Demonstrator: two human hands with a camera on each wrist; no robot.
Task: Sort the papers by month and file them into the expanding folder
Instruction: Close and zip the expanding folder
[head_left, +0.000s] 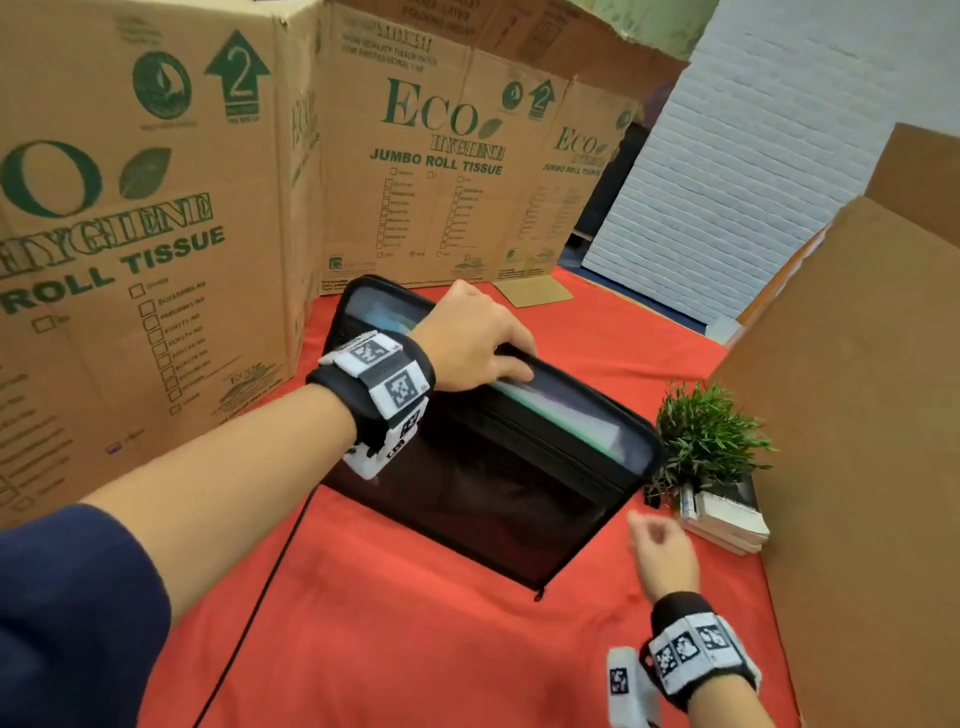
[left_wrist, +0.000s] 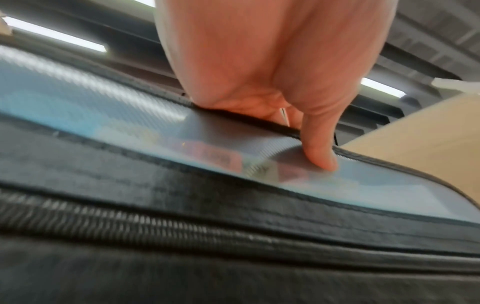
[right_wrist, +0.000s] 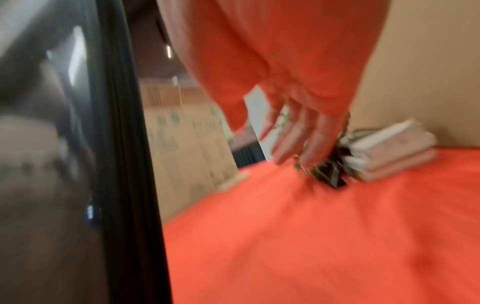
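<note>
A black expanding folder stands on edge on the red cloth, its top unzipped. Green and white papers show inside behind its translucent panel. My left hand grips the folder's top rim near the middle. In the left wrist view the thumb presses the translucent panel, and the other fingers curl over the rim out of sight. My right hand hovers just off the folder's lower right corner, fingers loose and holding nothing. The right wrist view, blurred, shows the same relaxed fingers beside the folder's side.
A small green plant and a stack of books sit right of the folder, with a black binder clip in front. Printed cardboard boxes wall the left and back, plain cardboard the right. A black cable crosses the red cloth.
</note>
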